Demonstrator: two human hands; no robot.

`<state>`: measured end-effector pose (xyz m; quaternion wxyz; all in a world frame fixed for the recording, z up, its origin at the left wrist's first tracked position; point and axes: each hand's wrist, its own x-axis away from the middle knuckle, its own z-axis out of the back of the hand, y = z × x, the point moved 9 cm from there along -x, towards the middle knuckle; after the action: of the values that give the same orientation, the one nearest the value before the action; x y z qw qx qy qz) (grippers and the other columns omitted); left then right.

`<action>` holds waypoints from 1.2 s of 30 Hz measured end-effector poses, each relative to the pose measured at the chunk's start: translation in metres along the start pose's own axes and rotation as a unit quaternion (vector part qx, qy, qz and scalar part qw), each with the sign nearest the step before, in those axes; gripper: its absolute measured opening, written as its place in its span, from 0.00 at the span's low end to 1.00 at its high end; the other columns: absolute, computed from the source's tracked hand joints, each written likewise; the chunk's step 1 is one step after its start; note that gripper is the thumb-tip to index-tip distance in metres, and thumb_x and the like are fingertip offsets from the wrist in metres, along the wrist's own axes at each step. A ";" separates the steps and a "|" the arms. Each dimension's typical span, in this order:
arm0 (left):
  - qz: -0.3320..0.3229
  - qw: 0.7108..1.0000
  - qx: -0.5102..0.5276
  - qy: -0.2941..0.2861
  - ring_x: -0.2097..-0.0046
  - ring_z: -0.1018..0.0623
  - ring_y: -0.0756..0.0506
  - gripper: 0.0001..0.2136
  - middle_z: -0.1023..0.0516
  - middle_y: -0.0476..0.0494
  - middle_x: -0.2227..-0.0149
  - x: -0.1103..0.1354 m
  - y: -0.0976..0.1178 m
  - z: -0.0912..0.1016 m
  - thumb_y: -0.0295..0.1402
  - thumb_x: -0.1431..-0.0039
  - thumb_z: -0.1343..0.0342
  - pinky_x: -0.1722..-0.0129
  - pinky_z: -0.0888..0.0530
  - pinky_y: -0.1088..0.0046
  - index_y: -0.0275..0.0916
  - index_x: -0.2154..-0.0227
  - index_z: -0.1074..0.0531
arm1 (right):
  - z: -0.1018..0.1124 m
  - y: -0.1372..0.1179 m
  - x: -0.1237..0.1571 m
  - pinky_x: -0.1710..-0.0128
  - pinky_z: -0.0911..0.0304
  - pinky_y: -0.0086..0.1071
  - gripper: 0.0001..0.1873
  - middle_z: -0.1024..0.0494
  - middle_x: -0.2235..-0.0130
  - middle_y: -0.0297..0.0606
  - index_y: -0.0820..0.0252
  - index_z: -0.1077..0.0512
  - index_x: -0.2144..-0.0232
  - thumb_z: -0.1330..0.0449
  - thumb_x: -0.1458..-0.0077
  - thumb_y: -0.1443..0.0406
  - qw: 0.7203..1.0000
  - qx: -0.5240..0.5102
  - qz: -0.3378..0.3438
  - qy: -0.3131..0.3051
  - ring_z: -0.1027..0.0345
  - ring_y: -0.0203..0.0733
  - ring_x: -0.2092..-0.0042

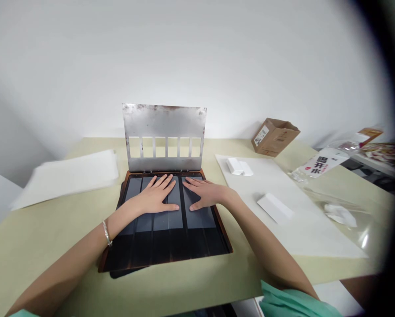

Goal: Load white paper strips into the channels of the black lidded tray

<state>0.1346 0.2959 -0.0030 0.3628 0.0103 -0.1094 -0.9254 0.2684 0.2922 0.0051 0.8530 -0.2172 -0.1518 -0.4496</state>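
Observation:
Both palms lie on a flat black board (171, 246) with a brown rim, set on the table in front of me. My left hand (156, 197) rests with fingers spread over dark grey strips left of the middle. On the right, my right hand (205, 193) presses flat near another dark grey strip (199, 220), its fingers pointing left. Neither hand grips anything. Hinged to the board's far edge, a metal plate (164, 123) with a row of rectangular cutouts stands raised. What lies under the palms is hidden.
White sheets (68, 176) lie at left. To the right, a large white sheet (303, 229) carries a small stack of white pieces (235, 166) and a white block (275, 208). Behind stands a brown paper bag (275, 137); clear plastic packaging (326, 163) lies at far right. A wall rises behind the table.

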 end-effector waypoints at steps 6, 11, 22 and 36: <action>0.003 1.000 -0.002 0.007 0.33 0.52 0.32 0.31 0.57 0.39 0.32 0.001 0.003 0.002 0.49 0.39 0.48 0.37 0.54 0.41 0.43 0.37 0.49 | 0.001 -0.001 0.001 0.38 0.62 0.61 0.34 0.58 0.32 0.43 0.53 0.48 0.37 0.42 0.41 0.54 1.000 0.000 0.001 -0.001 0.61 0.59 0.34; 0.008 1.000 -0.002 0.004 0.33 0.54 0.32 0.32 0.59 0.39 0.32 0.001 0.002 0.001 0.50 0.39 0.49 0.36 0.56 0.41 0.43 0.36 0.50 | 0.000 -0.002 0.000 0.37 0.64 0.61 0.35 0.59 0.32 0.43 0.53 0.49 0.36 0.43 0.41 0.53 1.000 -0.002 0.002 0.000 0.63 0.60 0.33; 0.014 1.000 0.000 0.014 0.34 0.52 0.32 0.30 0.56 0.39 0.32 0.000 0.002 0.001 0.48 0.38 0.47 0.37 0.53 0.40 0.43 0.37 0.48 | 0.003 -0.005 0.003 0.37 0.62 0.61 0.34 0.57 0.32 0.43 0.53 0.47 0.37 0.42 0.41 0.53 1.000 0.005 0.003 0.001 0.61 0.59 0.34; 0.018 0.999 -0.006 0.031 0.34 0.51 0.32 0.30 0.55 0.39 0.33 0.000 0.003 0.000 0.47 0.38 0.47 0.37 0.52 0.40 0.43 0.38 0.47 | 0.004 -0.002 0.003 0.37 0.62 0.61 0.34 0.57 0.32 0.43 0.53 0.48 0.37 0.43 0.41 0.53 1.000 0.006 0.013 0.015 0.61 0.59 0.34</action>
<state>0.1367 0.2939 -0.0022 0.3826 0.0347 -0.0932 -0.9186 0.2684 0.2911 0.0107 0.8623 -0.2075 -0.1388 -0.4406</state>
